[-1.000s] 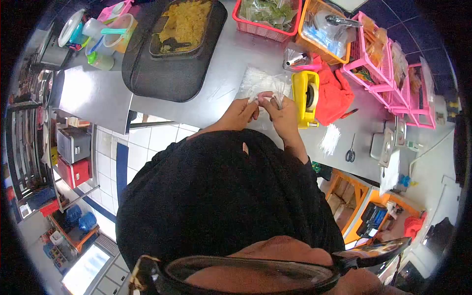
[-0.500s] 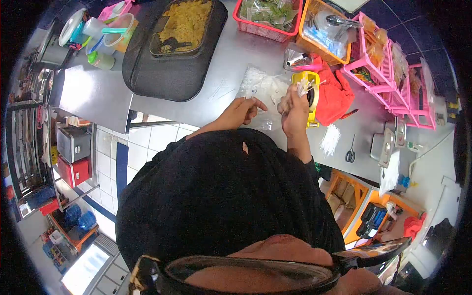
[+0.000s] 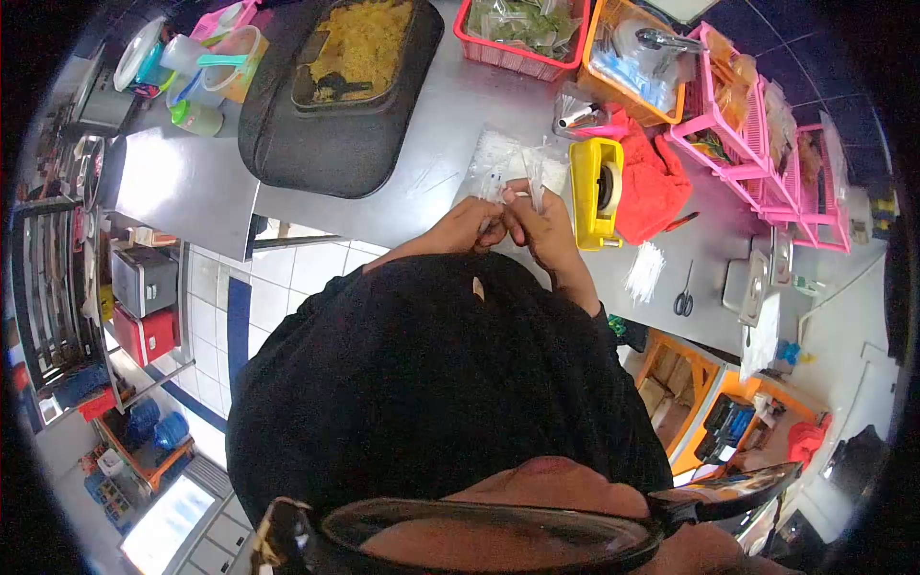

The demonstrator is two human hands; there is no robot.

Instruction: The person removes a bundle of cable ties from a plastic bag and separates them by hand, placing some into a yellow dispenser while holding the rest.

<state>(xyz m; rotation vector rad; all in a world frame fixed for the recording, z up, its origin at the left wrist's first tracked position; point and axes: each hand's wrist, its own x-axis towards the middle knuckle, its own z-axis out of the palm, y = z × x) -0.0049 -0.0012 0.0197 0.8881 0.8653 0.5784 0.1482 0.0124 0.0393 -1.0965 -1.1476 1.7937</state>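
My left hand [image 3: 468,226] and my right hand [image 3: 544,230] meet at the edge of the metal table, fingers curled and fingertips touching. Thin white sticks [image 3: 537,184] stick up beside my right fingers, which seem to grip them. What my left fingers pinch is hidden. Just beyond both hands lies a clear plastic bag [image 3: 494,156] with many white pieces in it. A yellow tape dispenser [image 3: 585,196] stands right of my right hand, apart from it. Farther right rest a loose bundle of white sticks [image 3: 645,272] and dark-handled scissors [image 3: 683,302].
A red cloth [image 3: 656,196] lies against the dispenser. Behind stand a red basket [image 3: 522,63] of small packets, an orange basket [image 3: 637,110] and pink racks [image 3: 738,177]. A black case [image 3: 335,158] holding a tray of yellow food [image 3: 359,48] is at the back left.
My right hand has moved left, away from the tape dispenser, with the white sticks, and now meets my left hand. My left fingers have curled in.
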